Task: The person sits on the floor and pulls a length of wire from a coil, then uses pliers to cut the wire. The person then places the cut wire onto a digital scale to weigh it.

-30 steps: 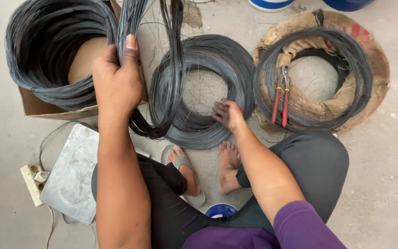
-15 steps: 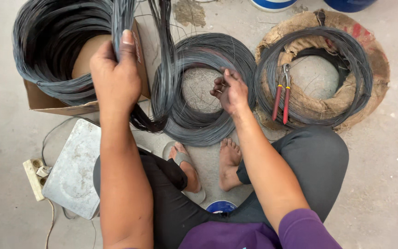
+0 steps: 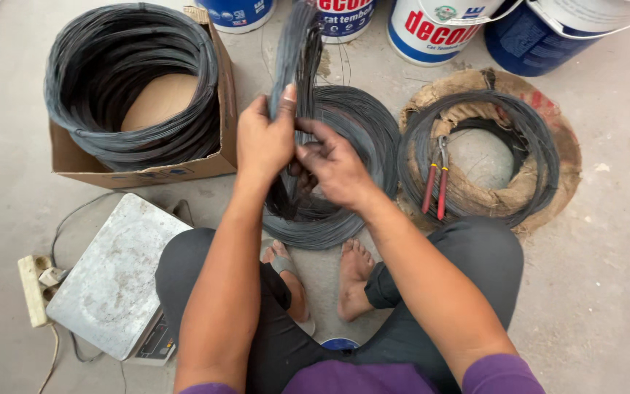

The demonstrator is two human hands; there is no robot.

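My left hand [image 3: 262,140] grips a long bundle of dark wire strands [image 3: 295,51] that rises toward the top of the view. My right hand [image 3: 333,164] is closed on the same bundle just below and beside the left hand. Both hands hover over a flat coil of dark wire [image 3: 362,128] lying on the concrete floor in front of my bare feet. The lower end of the bundle hangs down behind my hands onto that coil.
A cardboard box [image 3: 147,171] holding a large wire coil [image 3: 129,69] stands at the left. Red-handled pliers [image 3: 435,182] rest on a burlap-wrapped coil [image 3: 534,146] at the right. Paint buckets [image 3: 432,29] line the top edge. A metal scale [image 3: 111,281] and power strip [image 3: 34,288] lie at lower left.
My right hand rose from the floor coil and closed on the wire bundle beside my left hand. The view shifted, so the buckets now show at the top.
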